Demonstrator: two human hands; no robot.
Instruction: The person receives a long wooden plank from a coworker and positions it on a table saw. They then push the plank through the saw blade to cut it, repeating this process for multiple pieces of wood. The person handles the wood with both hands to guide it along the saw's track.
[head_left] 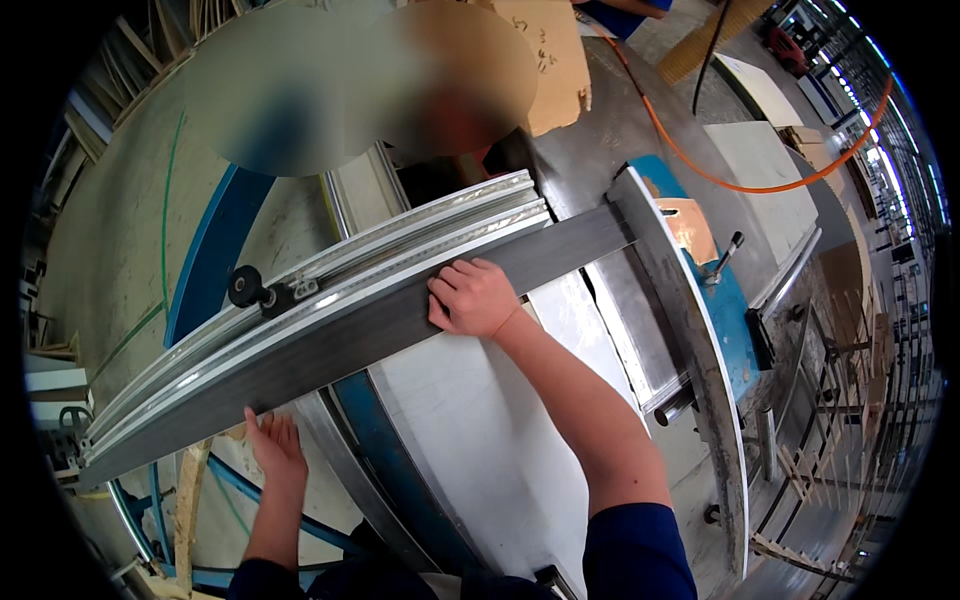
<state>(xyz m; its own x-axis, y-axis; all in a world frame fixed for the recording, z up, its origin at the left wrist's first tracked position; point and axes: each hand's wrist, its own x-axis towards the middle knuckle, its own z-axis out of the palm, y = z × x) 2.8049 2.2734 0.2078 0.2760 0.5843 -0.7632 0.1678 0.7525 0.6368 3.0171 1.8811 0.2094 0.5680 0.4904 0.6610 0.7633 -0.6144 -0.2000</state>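
Observation:
A long grey and white window-frame profile (pixel 330 320) lies slanted across the white machine table (pixel 470 440), from lower left to upper right. My right hand (pixel 472 298) grips its upper edge near the middle, fingers curled over the top. My left hand (pixel 272 445) is under the profile's lower edge near its left end, fingers flat against it. A black round knob with a small bracket (pixel 247 287) sits on the profile's white rail.
A blue and steel fence with a lever handle (pixel 722 262) runs along the table's right. An orange hose (pixel 760 180) crosses the floor at the upper right. Cardboard (pixel 550 60) lies beyond the profile. White boards (pixel 760 160) and racks stand at right.

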